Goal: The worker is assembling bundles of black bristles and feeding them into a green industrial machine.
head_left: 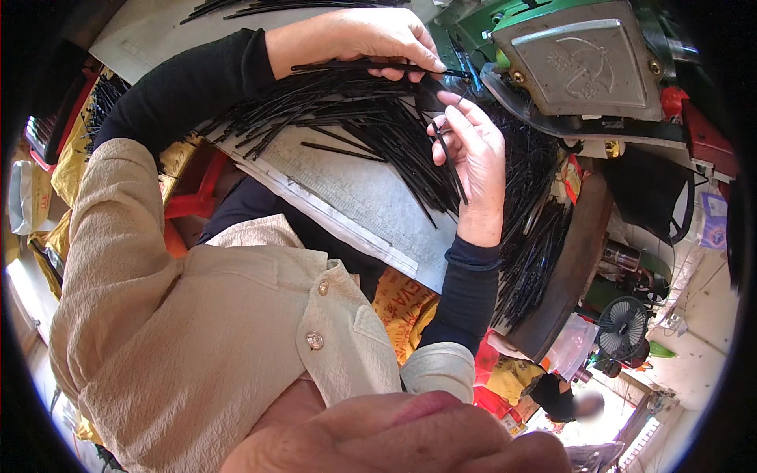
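Observation:
My left hand (pixel 386 39) reaches across the table's far side, its thumb and fingers closed on a thin black rod (pixel 335 65) that lies roughly level and points at the green machine. Just below and to the right, my right hand (pixel 471 154) is turned palm up, fingers curled round another short black rod (pixel 451 167) that slants down across the palm. Under both hands spreads a big loose heap of similar thin black rods (pixel 394 150). Small metal parts (pixel 465 63) of the machine are close to the left fingertips.
A green machine with a grey metal cover plate (pixel 587 67) stands at the upper right. The pale tabletop (pixel 288 162) shows between the rods. More rods (pixel 544 244) lie along the right side. A small fan (pixel 623 327) and a distant person (pixel 560 398) are at the lower right.

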A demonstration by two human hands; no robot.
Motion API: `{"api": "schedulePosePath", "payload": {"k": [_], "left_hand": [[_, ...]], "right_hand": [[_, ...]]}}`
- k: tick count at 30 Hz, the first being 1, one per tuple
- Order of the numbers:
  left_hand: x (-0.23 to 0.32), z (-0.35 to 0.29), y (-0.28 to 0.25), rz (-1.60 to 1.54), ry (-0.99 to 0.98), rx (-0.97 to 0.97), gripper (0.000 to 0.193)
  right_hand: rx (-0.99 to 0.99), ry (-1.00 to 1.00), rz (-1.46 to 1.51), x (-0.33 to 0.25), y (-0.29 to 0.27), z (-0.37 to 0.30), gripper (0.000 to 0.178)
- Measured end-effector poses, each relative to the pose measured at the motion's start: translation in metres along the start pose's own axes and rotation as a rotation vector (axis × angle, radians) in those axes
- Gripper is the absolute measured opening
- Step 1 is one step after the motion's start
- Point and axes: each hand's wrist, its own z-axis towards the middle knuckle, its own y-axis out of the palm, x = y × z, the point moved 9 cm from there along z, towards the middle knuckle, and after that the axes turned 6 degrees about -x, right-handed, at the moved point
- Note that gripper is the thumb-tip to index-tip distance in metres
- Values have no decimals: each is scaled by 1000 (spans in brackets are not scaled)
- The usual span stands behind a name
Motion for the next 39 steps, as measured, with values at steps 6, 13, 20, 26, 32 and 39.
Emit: {"api": "schedulePosePath", "payload": {"k": [6, 13, 20, 26, 32, 39], "left_hand": [[3, -1, 2, 12, 77, 8, 29], [17, -9, 25, 65, 135, -53, 30], [16, -13, 33, 295, 57, -121, 28], [10, -3, 21, 316, 126, -203, 36], [9, -2, 6, 325, 65, -40, 38], [5, 14, -8, 122, 85, 84, 33]], "right_hand": [[-129, 36, 51, 5, 18, -2, 30], [-155, 121, -111, 15, 19, -8, 23], [-91, -56, 33, 12, -9, 1, 25], [-122, -203, 287, 6, -24, 6, 26], [71, -216, 288, 1, -38, 1, 20], [275, -268, 316, 0, -62, -4, 20]]}}
